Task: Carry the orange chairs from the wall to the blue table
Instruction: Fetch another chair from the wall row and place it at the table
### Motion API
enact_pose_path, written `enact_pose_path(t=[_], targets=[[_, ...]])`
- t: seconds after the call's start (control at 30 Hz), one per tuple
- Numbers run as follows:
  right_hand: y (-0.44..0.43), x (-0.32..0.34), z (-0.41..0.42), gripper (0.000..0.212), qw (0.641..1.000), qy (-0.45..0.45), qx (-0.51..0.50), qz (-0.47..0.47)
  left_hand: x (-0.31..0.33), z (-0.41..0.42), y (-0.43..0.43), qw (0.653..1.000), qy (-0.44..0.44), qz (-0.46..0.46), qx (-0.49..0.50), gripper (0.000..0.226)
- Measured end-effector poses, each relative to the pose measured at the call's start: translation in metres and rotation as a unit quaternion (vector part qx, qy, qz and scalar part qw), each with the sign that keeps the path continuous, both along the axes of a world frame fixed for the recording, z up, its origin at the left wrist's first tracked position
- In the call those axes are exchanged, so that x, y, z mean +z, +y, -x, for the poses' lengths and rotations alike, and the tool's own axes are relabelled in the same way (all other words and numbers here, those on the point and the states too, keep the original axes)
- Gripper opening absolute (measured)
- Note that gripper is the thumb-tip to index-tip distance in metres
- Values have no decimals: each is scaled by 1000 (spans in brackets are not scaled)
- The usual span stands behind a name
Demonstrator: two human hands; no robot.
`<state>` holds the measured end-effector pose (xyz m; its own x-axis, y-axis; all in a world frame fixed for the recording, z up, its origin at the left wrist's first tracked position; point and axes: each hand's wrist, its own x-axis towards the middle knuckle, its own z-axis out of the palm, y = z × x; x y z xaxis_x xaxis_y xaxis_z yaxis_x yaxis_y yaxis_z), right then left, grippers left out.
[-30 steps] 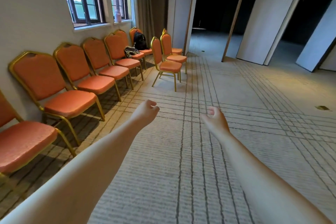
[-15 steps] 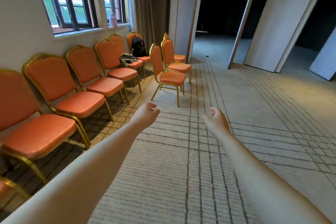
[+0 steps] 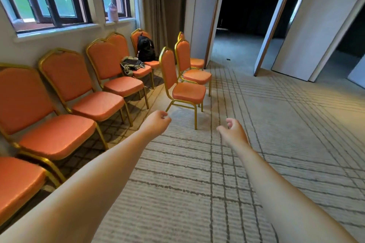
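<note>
Both hands empty — left hand [image 3: 157, 124] loosely curled shut, right hand [image 3: 234, 130] half open, fingers bent, gripping nothing. Orange chairs [image 3: 94, 92] line the wall under the window [image 3: 45, 0]; one loose chair [image 3: 183, 85] stands out from that row, just ahead of the hands. Blue table not in view. Risk: grabbing the chair near the window end holding the backpack [image 3: 145, 49] — it'd tip off. Versus half a second ago: loose chair closer, right fingers opened.
</note>
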<state>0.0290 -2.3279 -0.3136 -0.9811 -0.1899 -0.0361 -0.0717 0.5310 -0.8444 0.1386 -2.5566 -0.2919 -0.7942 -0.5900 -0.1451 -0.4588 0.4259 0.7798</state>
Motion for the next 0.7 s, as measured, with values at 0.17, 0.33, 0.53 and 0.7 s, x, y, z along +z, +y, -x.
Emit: enact_pose_path(t=[0.17, 0.33, 0.53, 0.7], targets=[[-81, 0, 116, 60, 1000, -6, -22, 7, 10, 133, -91, 1000, -10, 24, -12, 39], [-138, -15, 213, 61, 998, -29, -47, -3, -7, 241, -147, 999, -23, 25, -16, 40], [-211, -36, 366, 63, 998, -44, -46, -7, -34, 391, -222, 998, -32, 27, -41, 37], [-269, -35, 500, 64, 998, -50, -32, -17, -42, 521, -275, 999, -44, -3, -16, 34]])
